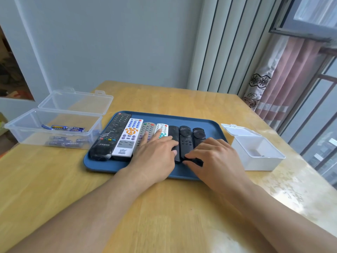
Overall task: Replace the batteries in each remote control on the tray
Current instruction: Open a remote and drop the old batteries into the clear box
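The right hand (211, 157) curls its grip around the near end of a black remote (197, 136), the last one at the right of the row; I judge it is lifting this one out. The left hand (155, 156) lies flat w/ straight fingers on the middle remotes, approx. over the grey remote (148, 129) and the slim black remote (174, 132), holding nothing, only pressing.

To do this step well, I think: keep the left hand pressing so the neighbours do not slide, raise the near end first, then turn the remote over to find the battery cover.

All seven remotes lie side by side, touching, on the blue tray (213, 127). New batteries (67, 128) wait in the open clear box (54, 125) just left of the tray; a white box (255, 154) w/ lid up stands just right, probably for old cells.

The worktop (164, 207) is light wood, smooth. Behind: a pale wall, vertical blinds (218, 42), a pink curtain (284, 84) and a window at right.
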Available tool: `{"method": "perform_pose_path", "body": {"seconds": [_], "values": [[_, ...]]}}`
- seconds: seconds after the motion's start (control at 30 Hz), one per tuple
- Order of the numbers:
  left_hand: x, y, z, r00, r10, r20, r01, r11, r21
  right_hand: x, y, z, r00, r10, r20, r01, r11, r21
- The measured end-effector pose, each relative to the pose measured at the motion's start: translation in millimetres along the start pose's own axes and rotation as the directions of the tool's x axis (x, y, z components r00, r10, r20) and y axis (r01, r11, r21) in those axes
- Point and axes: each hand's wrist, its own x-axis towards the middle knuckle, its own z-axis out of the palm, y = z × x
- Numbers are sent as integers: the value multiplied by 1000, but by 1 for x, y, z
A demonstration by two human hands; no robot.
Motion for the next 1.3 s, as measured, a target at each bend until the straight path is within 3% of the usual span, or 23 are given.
{"method": "perform_pose_path", "body": {"seconds": [0.17, 0.33, 0.5, 0.7, 0.97, 1.1, 1.3], "values": [[-1, 0, 0, 999, 40, -12, -40, 999, -10, 0, 3, -3, 999, 35, 3, -35, 996, 82], [-1, 3, 1, 993, 117, -2, -117, 992, -45, 1, 14, -11, 975, 223, -9, -220, 970, 102], [-2, 6, 5, 990, 140, 20, -137, 986, -91, -6, 17, -16, 924, 283, 257, -299, 954, 23], [-3, 6, 6, 987, 160, 1, -160, 984, -77, -2, 9, -17, 886, 392, 248, -414, 910, 38], [-4, 11, 8, 971, 238, 11, -236, 970, -61, 0, 9, -21, 827, 437, 354, -478, 878, 33], [-5, 10, 8, 969, 247, -21, -248, 964, -100, 1, 13, -24, 795, 469, 385, -520, 853, 33], [-3, 14, 7, 951, 206, -230, -271, 915, -298, 0, 20, -18, 836, 470, 282, -503, 863, 54]]}}
